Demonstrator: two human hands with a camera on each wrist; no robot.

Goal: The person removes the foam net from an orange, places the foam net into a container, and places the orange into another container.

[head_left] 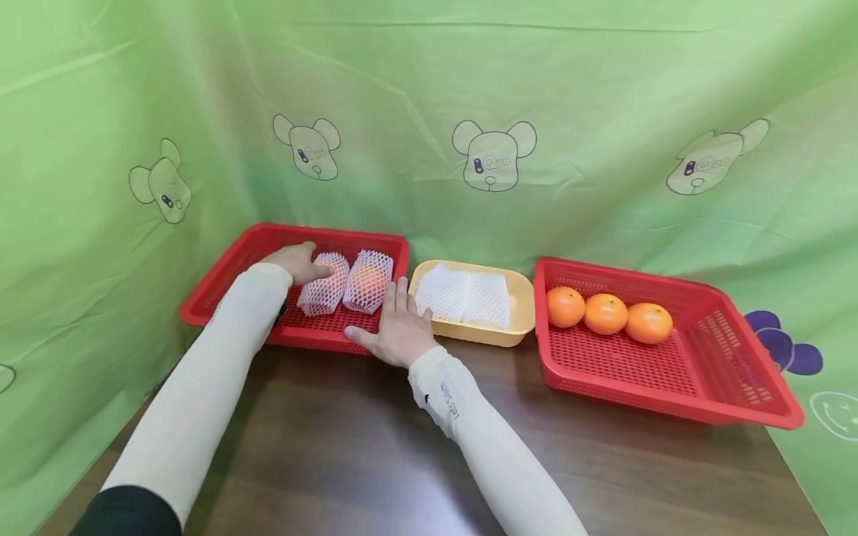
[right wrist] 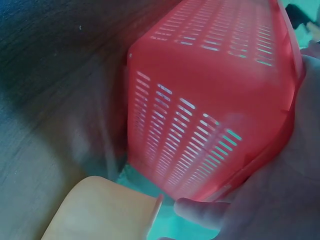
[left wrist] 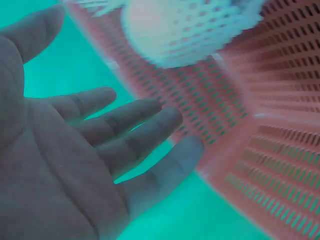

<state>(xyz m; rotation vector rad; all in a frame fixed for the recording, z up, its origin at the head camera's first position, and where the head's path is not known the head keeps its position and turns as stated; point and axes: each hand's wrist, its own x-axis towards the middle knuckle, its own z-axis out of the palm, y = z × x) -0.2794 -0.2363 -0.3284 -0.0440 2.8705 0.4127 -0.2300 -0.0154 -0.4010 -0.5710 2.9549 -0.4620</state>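
Note:
In the head view my left hand [head_left: 299, 262] is over the left red basket [head_left: 328, 339], its fingers close beside a net-wrapped orange [head_left: 324, 279]. A second orange in a white foam net [head_left: 368, 283] lies to the right of the first. The left wrist view has my left palm [left wrist: 75, 150] with its fingers spread, holding nothing, and a netted fruit [left wrist: 175, 35] beyond them. My right hand [head_left: 404, 333] lies at the front right corner of that basket, fingers extended along its rim. From the right wrist, the basket's slotted outer wall [right wrist: 185, 135] fills the middle, the hand against its rim.
A yellow tray [head_left: 523, 316] with flat white foam nets [head_left: 462, 294] stands right of the left basket. Farther right, another red basket [head_left: 643, 394] holds three bare oranges [head_left: 606, 314] in a row. Green patterned cloth [head_left: 415, 89] hangs behind the brown table [head_left: 348, 447].

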